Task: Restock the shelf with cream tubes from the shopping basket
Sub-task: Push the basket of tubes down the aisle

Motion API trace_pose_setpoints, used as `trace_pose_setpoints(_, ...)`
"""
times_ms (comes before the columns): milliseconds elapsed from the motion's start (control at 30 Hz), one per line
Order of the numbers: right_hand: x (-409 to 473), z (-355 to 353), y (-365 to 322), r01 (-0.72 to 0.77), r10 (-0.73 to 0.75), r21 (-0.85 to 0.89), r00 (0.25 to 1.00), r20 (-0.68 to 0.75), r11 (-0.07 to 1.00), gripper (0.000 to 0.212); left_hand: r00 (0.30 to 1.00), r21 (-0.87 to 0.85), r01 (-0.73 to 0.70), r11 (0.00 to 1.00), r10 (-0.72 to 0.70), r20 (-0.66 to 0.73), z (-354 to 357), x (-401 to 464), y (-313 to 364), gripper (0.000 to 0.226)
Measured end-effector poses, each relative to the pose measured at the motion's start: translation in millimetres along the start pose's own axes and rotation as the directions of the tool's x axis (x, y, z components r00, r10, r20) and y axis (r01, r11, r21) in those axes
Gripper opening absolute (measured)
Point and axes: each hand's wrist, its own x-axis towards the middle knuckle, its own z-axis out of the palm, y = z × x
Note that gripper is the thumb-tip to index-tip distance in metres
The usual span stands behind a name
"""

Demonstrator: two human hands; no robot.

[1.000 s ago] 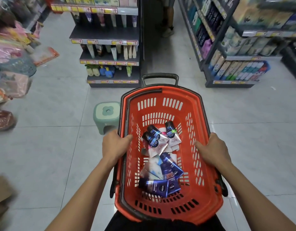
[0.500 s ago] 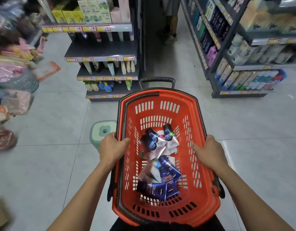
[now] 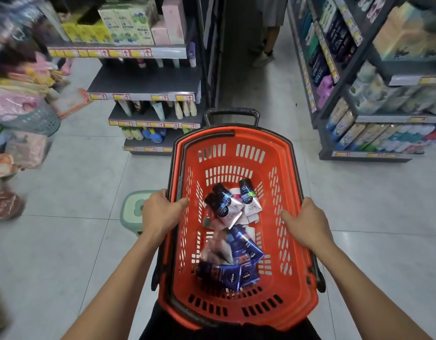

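I hold a red shopping basket [image 3: 293,244] in front of me, above the floor. My left hand [image 3: 160,212] grips its left rim and my right hand [image 3: 307,224] grips its right rim. Several cream tubes lie loose on its bottom: silver-pink tubes with dark caps [image 3: 229,204] toward the far end and blue tubes [image 3: 234,276] toward me. Straight ahead stands a grey shelf unit [image 3: 143,79] with upright tubes on its lower boards.
A pale green stool [image 3: 132,212] stands on the floor just left of the basket, partly behind my left hand. Another stocked shelf unit [image 3: 374,119] lines the right. Hanging goods [image 3: 20,114] crowd the left edge. A person's legs [image 3: 268,45] show in the aisle beyond.
The view has moved forward: the shelf unit ahead and the stool are closer. Both hands keep their grip on the basket's rims.
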Motion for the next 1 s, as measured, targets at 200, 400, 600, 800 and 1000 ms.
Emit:
trace_pose_setpoints(200,49,-8,-18,0.000,0.000,-0.012,1.000,0.003,1.000,0.044,0.999,0.025,0.022,0.999,-0.023,0.024,19,48,23,0.032)
trace_pose_setpoints(400,107,-5,-56,-0.035,0.035,-0.031,0.999,0.002,0.999,0.048,0.997,0.027,-0.001,1.000,-0.001,0.078,27,118,51,0.031)
trace_pose_setpoints(600,166,-5,-140,0.001,-0.001,-0.077,1.000,0.003,0.997,0.051,0.996,-0.030,0.027,0.999,-0.025,0.081,1,201,72,0.024)
trace_pose_setpoints(800,224,22,-238,0.112,-0.103,-0.195,0.993,0.058,0.974,0.045,0.990,-0.142,0.140,0.980,-0.134,0.045,-43,265,54,0.029)
trace_pose_setpoints(1000,269,60,-332,0.272,-0.242,-0.289,0.961,0.135,0.918,0.039,0.964,-0.269,0.238,0.933,-0.261,-0.051,-85,302,26,0.027)
